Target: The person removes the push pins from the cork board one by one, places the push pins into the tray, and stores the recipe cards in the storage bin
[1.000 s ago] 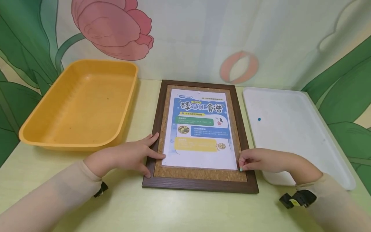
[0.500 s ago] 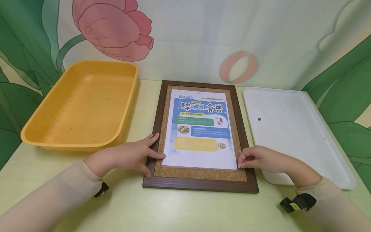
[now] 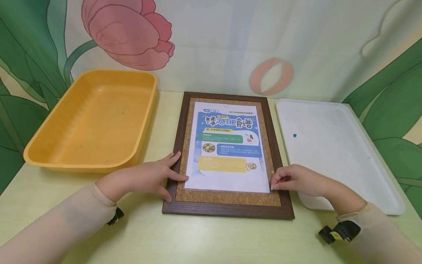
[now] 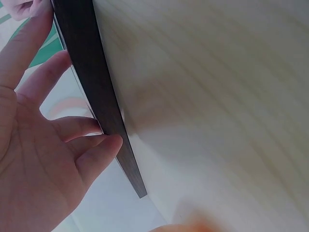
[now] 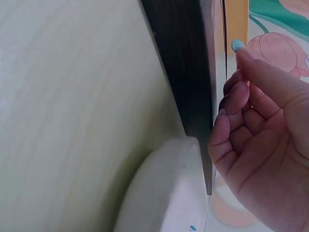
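Note:
A printed poster (image 3: pixel 227 146) lies on a cork board (image 3: pixel 211 197) in a dark brown frame (image 3: pixel 230 212). My left hand (image 3: pixel 148 179) rests on the frame's left side with its fingers spread, one straight finger reaching to the poster's lower left edge. My right hand (image 3: pixel 296 179) pinches a small teal push pin (image 5: pixel 236 45) between thumb and finger, right at the poster's lower right corner. Its other fingers are curled in beside the frame, as the right wrist view shows. The pin's point is hidden. A blue push pin (image 3: pixel 295 135) lies on the white tray (image 3: pixel 333 161).
A deep yellow plastic bin (image 3: pixel 89 165) stands to the left of the frame. The white tray lies close along the frame's right side. All of these are on a pale wood table (image 3: pixel 211 238), with a flower-patterned backdrop (image 3: pixel 211 47) behind.
My right hand has moved slightly away from me, carrying the teal push pin from beside the poster's lower right corner onto that corner. The left hand has stayed in place.

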Demonstrator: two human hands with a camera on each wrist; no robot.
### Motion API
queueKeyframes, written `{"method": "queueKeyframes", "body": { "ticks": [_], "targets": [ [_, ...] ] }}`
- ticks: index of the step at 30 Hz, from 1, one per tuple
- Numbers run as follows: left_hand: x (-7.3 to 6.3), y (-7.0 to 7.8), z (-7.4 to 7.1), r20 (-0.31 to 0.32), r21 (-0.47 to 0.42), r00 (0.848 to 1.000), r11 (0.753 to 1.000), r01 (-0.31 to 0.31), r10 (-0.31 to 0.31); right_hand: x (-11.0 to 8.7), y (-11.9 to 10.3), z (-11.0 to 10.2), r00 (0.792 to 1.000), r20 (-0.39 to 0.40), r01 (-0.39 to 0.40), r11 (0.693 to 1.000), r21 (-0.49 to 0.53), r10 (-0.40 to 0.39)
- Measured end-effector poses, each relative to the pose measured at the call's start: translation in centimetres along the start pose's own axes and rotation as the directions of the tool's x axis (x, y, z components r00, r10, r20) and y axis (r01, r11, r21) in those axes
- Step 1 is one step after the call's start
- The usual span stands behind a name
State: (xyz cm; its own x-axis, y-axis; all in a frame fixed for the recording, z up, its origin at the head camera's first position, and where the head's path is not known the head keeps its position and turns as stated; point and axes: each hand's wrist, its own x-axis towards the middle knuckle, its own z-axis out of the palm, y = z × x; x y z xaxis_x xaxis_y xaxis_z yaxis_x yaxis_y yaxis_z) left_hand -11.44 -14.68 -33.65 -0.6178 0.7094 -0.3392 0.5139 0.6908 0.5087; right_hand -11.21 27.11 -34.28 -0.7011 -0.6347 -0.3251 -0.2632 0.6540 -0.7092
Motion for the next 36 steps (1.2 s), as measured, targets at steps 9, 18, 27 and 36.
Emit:
{"method": "queueKeyframes", "body": {
  "ticks": [9, 18, 27, 36],
  "targets": [
    [-0.1, 0.1, 0.1, 0.003, -0.011, 1.0, 1.0, 0.001, -0.001, -0.3, 0.3, -0.2, 1.0, -0.024, -0.012, 1.0, 0.017, 0.012],
    [-0.1, 0.2, 0.1, 0.004, -0.009, 1.0, 1.0, 0.007, -0.007, -0.5, 0.8, -1.0, 0.997, -0.07, -0.021, 1.0, -0.01, 0.021],
    [0.0, 0.1, 0.2, 0.004, -0.004, 1.0, 1.0, 0.006, -0.006, -0.9, 1.8, -1.6, 0.993, -0.103, -0.052, 0.999, -0.003, 0.051],
    [-0.1, 0.1, 0.0, 0.004, -0.004, 1.0, 1.0, 0.006, -0.006, -1.1, 2.4, -2.8, 0.984, -0.166, -0.061, 0.998, -0.007, 0.059]
  ]
}}
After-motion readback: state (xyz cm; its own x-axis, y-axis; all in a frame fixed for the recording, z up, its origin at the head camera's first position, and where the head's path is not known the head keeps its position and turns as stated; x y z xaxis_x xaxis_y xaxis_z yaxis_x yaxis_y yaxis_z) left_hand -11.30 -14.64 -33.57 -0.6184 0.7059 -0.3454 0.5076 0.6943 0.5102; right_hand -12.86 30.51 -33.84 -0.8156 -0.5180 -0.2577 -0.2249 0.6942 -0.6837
